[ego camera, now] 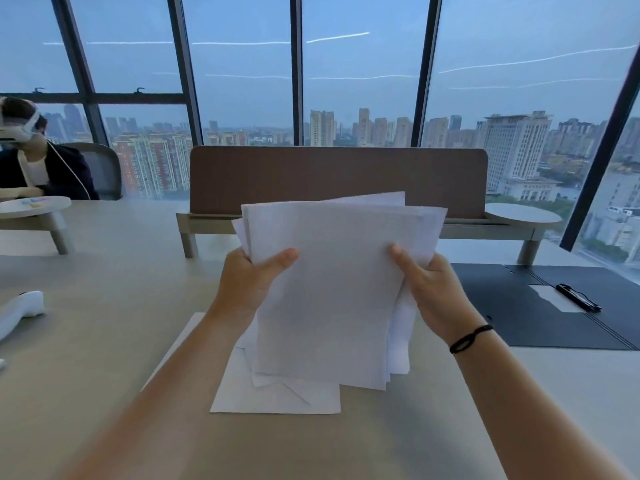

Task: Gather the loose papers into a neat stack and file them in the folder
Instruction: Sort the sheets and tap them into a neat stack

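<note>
A bundle of white papers (337, 278) stands upright in front of me, its sheets fanned and uneven at the top and bottom. My left hand (251, 278) grips the bundle's left edge, thumb across the front sheet. My right hand (434, 289) grips the right edge the same way. The lower edges hang just over a few more loose white sheets (273, 393) lying flat on the table. A dark folder (519, 306) lies open on the table to the right, with a white slip and a black clip (577, 297) on it.
A brown desk divider (339, 178) on a low shelf stands behind the papers. A white object (20, 308) lies at the left table edge. Another person (38, 161) with a headset sits at the far left beside a small round table (33, 206).
</note>
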{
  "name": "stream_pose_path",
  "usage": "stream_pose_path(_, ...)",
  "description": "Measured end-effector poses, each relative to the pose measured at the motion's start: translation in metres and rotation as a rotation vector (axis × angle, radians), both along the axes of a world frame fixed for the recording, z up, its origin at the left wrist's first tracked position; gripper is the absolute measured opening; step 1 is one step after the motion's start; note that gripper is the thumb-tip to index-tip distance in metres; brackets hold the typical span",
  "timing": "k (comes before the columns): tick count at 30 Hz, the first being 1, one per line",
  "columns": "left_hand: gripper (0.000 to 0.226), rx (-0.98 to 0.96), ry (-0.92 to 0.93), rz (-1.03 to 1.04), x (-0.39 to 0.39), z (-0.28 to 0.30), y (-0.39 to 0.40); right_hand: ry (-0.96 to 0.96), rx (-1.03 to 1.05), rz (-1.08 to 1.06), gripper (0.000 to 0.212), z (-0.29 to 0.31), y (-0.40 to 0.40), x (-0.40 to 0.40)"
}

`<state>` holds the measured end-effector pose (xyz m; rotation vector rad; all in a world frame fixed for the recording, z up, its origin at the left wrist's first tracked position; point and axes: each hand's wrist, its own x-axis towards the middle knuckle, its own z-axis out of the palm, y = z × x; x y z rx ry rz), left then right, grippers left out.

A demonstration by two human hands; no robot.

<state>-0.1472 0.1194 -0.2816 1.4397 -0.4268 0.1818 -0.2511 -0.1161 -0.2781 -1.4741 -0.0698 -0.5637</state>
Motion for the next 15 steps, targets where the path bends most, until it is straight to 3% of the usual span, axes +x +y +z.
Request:
stream_pose_path(4,0.005,-0.048,-0.087,0.032,-0.010,0.021,-0.007,-0.064,-0.034,-0.053,0.038,0.008,0.005,0.006)
stream_pose_path(7,0.025,-0.197,-0.133,-0.032,-0.015,0.039,-0.006,-0.097,-0.046,-0.060,0.053,0.009,-0.003,0.005)
stream_pose_path(9,0.026,-0.272,-0.135,-0.065,-0.014,0.044,-0.003,-0.081,-0.047,-0.088,0.062,0.003,-0.008,0.006)
stream_pose_path(11,0.018,-0.195,-0.139,-0.082,-0.011,0.041,-0.002,-0.061,-0.020,-0.086,0.067,-0.007,-0.008,0.007)
stream_pose_path(13,0.029,-0.053,-0.146,-0.101,-0.013,0.030,-0.004,-0.036,0.007,-0.044,0.077,-0.016,-0.002,0.009)
stream_pose_path(15,0.035,0.013,-0.146,-0.135,-0.013,0.022,-0.009,-0.029,-0.004,-0.022,0.071,-0.019,0.004,0.012)
